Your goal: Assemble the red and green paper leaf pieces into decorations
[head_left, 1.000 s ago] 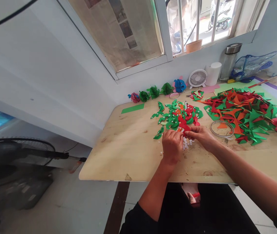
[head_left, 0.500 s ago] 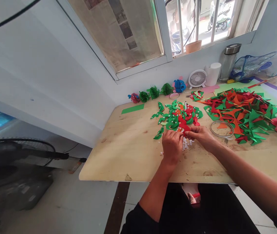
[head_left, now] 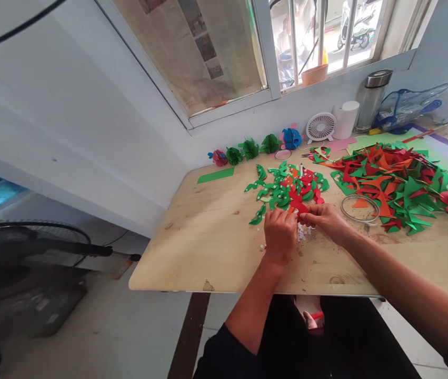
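Observation:
A small red paper cutout (head_left: 301,209) is between my two hands at the near edge of a heap of cut shapes. My right hand (head_left: 328,221) pinches its right side between thumb and fingertips. My left hand (head_left: 280,236) has its fingers curled closed at the cutout's left side, and its thumb is mostly hidden. Just under the hands lie tiny white paper scraps (head_left: 305,231). The heap of green, red and orange paper cutouts (head_left: 281,197) beyond them carries small white patches.
Right of my hands a roll of tape (head_left: 360,208) lies beside a large pile of paper offcuts (head_left: 409,184). Along the wall stand folded green paper shapes (head_left: 250,149), a small white fan (head_left: 320,127) and a glass bottle (head_left: 372,102). A green strip (head_left: 216,175) lies at the back left.
The view has shifted very slightly. Both hands stay at the red cutout, with only a slight movement of the left fingers.

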`<state>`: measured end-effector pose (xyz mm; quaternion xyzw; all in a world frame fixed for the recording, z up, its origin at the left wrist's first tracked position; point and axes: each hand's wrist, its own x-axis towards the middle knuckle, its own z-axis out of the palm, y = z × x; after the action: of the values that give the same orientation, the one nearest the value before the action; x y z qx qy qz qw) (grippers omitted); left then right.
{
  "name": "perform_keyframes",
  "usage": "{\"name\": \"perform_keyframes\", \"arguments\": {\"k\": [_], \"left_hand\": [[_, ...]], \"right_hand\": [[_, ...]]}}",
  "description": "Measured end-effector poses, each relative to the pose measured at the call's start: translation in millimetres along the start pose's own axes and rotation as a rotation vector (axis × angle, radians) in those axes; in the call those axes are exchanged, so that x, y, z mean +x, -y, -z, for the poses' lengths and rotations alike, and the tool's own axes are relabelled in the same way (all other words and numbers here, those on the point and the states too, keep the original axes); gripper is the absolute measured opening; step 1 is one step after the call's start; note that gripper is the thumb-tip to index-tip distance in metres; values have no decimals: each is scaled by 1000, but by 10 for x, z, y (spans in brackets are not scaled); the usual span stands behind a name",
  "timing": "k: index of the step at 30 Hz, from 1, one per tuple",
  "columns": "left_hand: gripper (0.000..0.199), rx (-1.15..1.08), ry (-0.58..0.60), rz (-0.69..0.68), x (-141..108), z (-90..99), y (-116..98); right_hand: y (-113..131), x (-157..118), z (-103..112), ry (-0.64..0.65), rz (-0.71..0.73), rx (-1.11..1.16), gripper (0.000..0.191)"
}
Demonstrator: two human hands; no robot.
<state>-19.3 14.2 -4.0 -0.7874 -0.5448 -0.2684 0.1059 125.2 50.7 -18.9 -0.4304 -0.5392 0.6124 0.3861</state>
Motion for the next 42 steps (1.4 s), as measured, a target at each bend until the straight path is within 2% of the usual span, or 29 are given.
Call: {"name": "perform_keyframes", "arguments": {"k": [2, 6, 9, 13, 21, 28, 42], "left_hand": [[8, -34, -2, 32, 10, 2, 21], [10, -167, -23, 169, 13, 34, 45], [13, -266, -42, 226, -5, 60, 24], [11, -330, -52, 213, -29, 55, -26], [7, -290, -64, 258, -22, -9, -64], [4, -294, -21, 271, 0, -13, -41], [8, -292, 18, 223, 0, -15, -31]], "right_hand": [[27, -15, -15, 14, 22, -10, 35], [72, -28, -10, -66, 44, 10, 38], [87, -30, 1, -78, 23, 29, 37], [85, -42, -13, -73, 15, 77, 33], [57, -42, -27, -61, 45, 127, 29], [77, -55, -29, -38, 66, 132, 28], [96, -52, -56, -91, 35, 121, 31]]}}
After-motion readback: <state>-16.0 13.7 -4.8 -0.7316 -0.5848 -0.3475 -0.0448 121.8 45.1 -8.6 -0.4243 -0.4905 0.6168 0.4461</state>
